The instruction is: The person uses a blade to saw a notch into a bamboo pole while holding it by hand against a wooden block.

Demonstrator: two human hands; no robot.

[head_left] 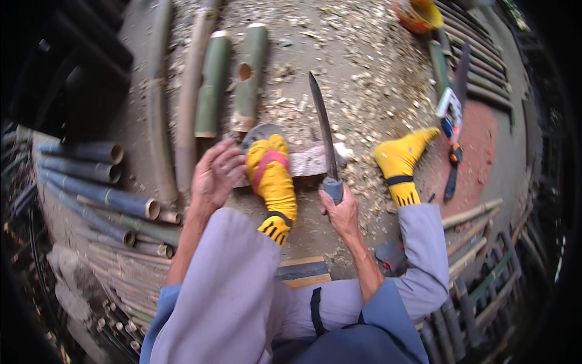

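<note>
My right hand [343,209] is wrapped round the grey handle of a long knife [323,118], its dark, slightly curved blade pointing up and away from me. My left hand [219,173] holds nothing; its slightly blurred fingers are apart, beside my left foot [273,173] in a yellow sock and a sandal with a red strap. That foot rests by a pale, rough block [308,162] on the ground. Just beyond the left hand lie two green bamboo pieces, a plain one [213,85] and one with a round hole [250,79] in its side.
Long bamboo poles [159,103] stretch away on the left, near a stack of cut bamboo [112,197]. Wood chips [364,73] cover the ground ahead. My right foot [403,158], a handsaw [459,91], a red and yellow bucket [418,15] and more poles [479,57] are on the right.
</note>
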